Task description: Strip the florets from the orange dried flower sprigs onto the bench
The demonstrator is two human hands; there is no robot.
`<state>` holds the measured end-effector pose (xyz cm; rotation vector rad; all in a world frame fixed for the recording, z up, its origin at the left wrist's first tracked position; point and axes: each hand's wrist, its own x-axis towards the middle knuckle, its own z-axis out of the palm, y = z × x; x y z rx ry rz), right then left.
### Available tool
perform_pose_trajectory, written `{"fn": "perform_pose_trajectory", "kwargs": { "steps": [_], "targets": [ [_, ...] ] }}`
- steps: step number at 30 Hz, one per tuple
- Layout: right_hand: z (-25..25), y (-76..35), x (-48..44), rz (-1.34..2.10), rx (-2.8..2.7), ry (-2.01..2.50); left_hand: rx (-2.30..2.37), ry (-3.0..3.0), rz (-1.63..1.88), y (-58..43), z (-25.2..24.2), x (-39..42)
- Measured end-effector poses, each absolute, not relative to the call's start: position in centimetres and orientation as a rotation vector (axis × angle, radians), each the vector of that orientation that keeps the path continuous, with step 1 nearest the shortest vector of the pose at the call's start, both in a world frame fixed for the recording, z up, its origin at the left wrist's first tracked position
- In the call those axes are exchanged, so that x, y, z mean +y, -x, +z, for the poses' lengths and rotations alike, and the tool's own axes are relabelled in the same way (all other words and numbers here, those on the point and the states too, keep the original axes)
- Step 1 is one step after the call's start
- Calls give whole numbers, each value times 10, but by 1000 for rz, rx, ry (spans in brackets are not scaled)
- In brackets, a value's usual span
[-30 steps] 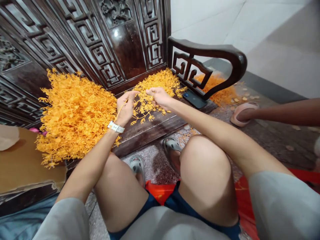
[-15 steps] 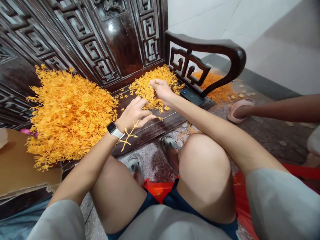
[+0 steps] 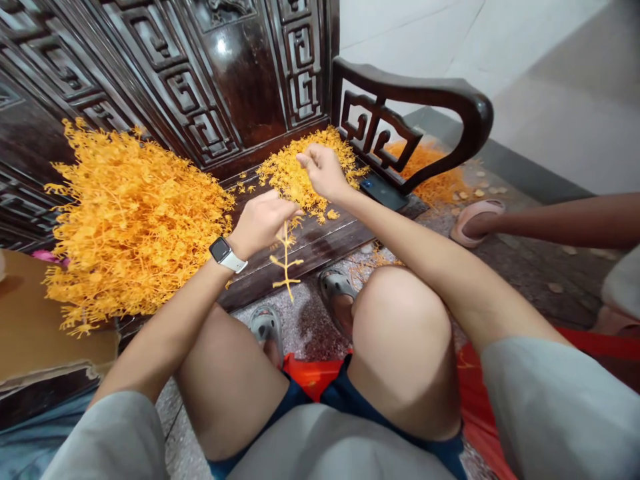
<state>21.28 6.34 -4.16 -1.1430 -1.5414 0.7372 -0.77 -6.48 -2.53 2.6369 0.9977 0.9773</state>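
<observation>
My left hand (image 3: 261,222), with a white watch on the wrist, is closed on a thin orange plastic sprig (image 3: 285,261) that hangs down over the front edge of the dark wooden bench (image 3: 320,245). My right hand (image 3: 323,171) hovers over the small orange pile (image 3: 295,172) at the back of the seat, its fingers pinched together; what they hold is too small to make out. A large heap of orange sprigs (image 3: 133,217) lies on the seat to the left of my left hand.
A dark phone (image 3: 383,191) lies on the seat under the carved armrest (image 3: 415,100). More orange bits (image 3: 440,183) cover the floor beyond it. Another person's leg and pink slipper (image 3: 475,219) reach in from the right. Cardboard (image 3: 45,333) sits at the left.
My left hand pulled a single sprig away from the small pile towards me, and it now dangles. My right hand lifted slightly over the small pile.
</observation>
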Motion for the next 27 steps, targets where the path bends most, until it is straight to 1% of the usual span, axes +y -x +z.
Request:
{"fn": "perform_pose_trajectory", "kwargs": {
  "steps": [3,5,8,13,16,19,22,24,27],
  "targets": [
    [-57,-250,93,434,-1325,1331,952,-2651,1047,10,-11,-84],
    [-60,-268,102,360,-1294,1346,974,-2575,1173,11,-1,-94],
    [-52,-274,97,385,-1483,1272,1036,-2345,1293,11,6,-97],
    [-31,-256,73,430,-1611,1356,901,-1588,1426,0,0,-84],
    [-23,-250,54,672,-1662,1344,781,-1204,1424,-9,-1,-78],
    [-10,-242,30,1151,-1638,1174,699,-994,1390,-14,0,-73],
    [14,-226,2,1578,-1554,964,677,-957,1395,-17,-1,-67],
    [28,-215,-13,1686,-1562,851,673,-943,1416,-17,-2,-62],
    [40,-202,-26,1670,-1619,770,664,-848,1439,-15,-3,-53]
  ]
}}
